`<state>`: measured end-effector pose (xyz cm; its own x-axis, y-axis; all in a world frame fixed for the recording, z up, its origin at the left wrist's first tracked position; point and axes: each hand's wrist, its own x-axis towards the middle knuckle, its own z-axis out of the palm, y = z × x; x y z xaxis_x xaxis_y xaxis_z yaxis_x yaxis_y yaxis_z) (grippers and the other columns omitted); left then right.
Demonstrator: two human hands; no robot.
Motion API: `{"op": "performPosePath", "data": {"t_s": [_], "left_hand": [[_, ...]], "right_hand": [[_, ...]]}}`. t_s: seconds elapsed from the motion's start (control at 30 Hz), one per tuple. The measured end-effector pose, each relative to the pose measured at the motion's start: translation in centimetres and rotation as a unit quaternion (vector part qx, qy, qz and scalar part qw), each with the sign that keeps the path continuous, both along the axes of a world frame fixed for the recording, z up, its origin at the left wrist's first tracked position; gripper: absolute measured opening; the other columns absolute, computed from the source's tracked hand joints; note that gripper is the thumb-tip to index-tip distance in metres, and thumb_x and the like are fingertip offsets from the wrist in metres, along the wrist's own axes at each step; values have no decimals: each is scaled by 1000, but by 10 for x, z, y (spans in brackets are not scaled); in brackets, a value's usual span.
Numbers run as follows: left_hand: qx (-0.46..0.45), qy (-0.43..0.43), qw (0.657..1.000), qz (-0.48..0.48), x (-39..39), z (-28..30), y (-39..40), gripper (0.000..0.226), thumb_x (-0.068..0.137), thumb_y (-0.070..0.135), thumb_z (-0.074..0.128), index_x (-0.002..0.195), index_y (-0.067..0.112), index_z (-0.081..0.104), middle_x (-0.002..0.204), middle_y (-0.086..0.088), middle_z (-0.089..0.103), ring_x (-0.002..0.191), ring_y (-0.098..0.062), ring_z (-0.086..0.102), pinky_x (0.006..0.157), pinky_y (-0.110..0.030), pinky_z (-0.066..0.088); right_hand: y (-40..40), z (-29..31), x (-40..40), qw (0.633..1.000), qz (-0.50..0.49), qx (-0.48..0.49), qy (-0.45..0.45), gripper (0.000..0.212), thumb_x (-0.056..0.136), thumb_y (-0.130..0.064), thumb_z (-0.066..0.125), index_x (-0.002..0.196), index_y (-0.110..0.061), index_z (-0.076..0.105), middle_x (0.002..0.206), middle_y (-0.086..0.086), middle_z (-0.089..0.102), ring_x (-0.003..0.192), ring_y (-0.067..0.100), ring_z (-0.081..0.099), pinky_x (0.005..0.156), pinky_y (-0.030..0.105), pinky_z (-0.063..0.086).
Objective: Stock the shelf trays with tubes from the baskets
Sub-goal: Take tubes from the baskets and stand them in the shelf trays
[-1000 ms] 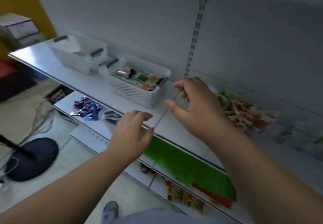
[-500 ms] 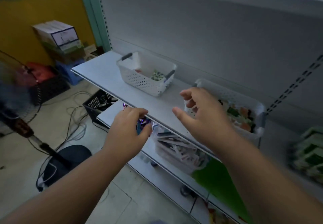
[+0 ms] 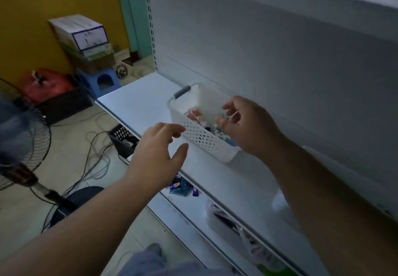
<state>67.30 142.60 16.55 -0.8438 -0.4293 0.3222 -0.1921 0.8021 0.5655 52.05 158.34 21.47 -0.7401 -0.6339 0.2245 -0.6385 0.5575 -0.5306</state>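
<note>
A white perforated basket with a grey handle stands on the grey shelf, against the back panel. Small tubes in red, white and green lie in its bottom. My right hand hovers over the basket's right half, fingers loosely curled and holding nothing. My left hand is in front of the basket's near wall, fingers spread and empty, fingertips close to the rim.
Blue and purple packets lie on the lower shelf, beside a clear bag. On the floor at left are a standing fan, loose cables, a black crate and stacked boxes.
The view swung left, from the fuller basket to the leftmost one. Both hands moved toward this basket; the thin clear strip held between them a second ago is gone.
</note>
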Motion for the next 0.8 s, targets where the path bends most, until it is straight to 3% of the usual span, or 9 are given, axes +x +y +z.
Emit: {"op": "performPosePath", "data": {"t_s": [0.1, 0.27, 0.33, 0.47, 0.6, 0.67, 0.73, 0.8], "left_hand": [[-6, 20, 999, -42, -26, -3, -35, 33, 88, 32, 62, 120, 26, 57, 105, 13, 56, 94, -7, 49, 84, -25, 42], [-37, 25, 989, -142, -81, 1, -99, 30, 88, 32, 62, 117, 27, 58, 104, 11, 57, 96, -13, 53, 85, -26, 42], [-49, 34, 982, -179, -100, 4, -119, 29, 88, 30, 63, 116, 25, 59, 104, 10, 58, 95, -14, 54, 84, -25, 41], [-51, 44, 969, -238, -123, 6, -141, 27, 86, 29, 63, 112, 22, 61, 102, 10, 59, 94, -14, 54, 82, -24, 40], [-53, 45, 961, -269, -140, 5, -150, 24, 86, 26, 65, 109, 23, 62, 102, 11, 60, 92, -10, 53, 82, -23, 42], [-53, 47, 956, -285, -149, 7, -152, 25, 85, 27, 64, 110, 23, 63, 102, 10, 60, 92, -10, 54, 81, -24, 45], [-53, 40, 948, -312, -159, 10, -153, 24, 85, 27, 65, 109, 25, 63, 100, 12, 59, 91, -10, 55, 80, -25, 45], [-54, 18, 935, -350, -171, 14, -150, 23, 84, 28, 66, 107, 27, 63, 97, 14, 59, 88, -8, 56, 76, -24, 47]], "right_hand": [[-39, -11, -30, 998, -8, 56, -33, 27, 86, -37, 65, 108, -24, 55, 97, -6, 58, 83, 9, 57, 63, 18, 42], [-95, -38, -67, 975, -78, 171, -119, 31, 86, -30, 66, 115, -24, 56, 109, 0, 60, 94, 19, 58, 79, 31, 51], [-112, -49, -78, 957, -87, 238, -140, 31, 86, -29, 66, 115, -23, 56, 111, 3, 59, 94, 22, 58, 74, 33, 54], [-130, -68, -94, 936, -92, 306, -147, 27, 85, -29, 65, 109, -17, 61, 105, 5, 65, 90, 22, 59, 71, 28, 44], [-133, -70, -97, 932, -114, 312, -147, 32, 83, -36, 66, 105, -14, 62, 95, 5, 65, 81, 22, 61, 68, 28, 47], [-126, -52, -92, 940, -134, 285, -131, 23, 82, -33, 65, 98, -16, 62, 92, 5, 64, 78, 21, 60, 64, 29, 47], [-111, -27, -77, 956, -175, 202, -124, 11, 80, -28, 65, 84, -18, 61, 81, 4, 64, 70, 20, 60, 57, 31, 44], [-93, -6, -53, 964, -212, 76, -141, 9, 80, -25, 67, 84, -19, 61, 79, 2, 64, 69, 19, 62, 60, 34, 49]]}}
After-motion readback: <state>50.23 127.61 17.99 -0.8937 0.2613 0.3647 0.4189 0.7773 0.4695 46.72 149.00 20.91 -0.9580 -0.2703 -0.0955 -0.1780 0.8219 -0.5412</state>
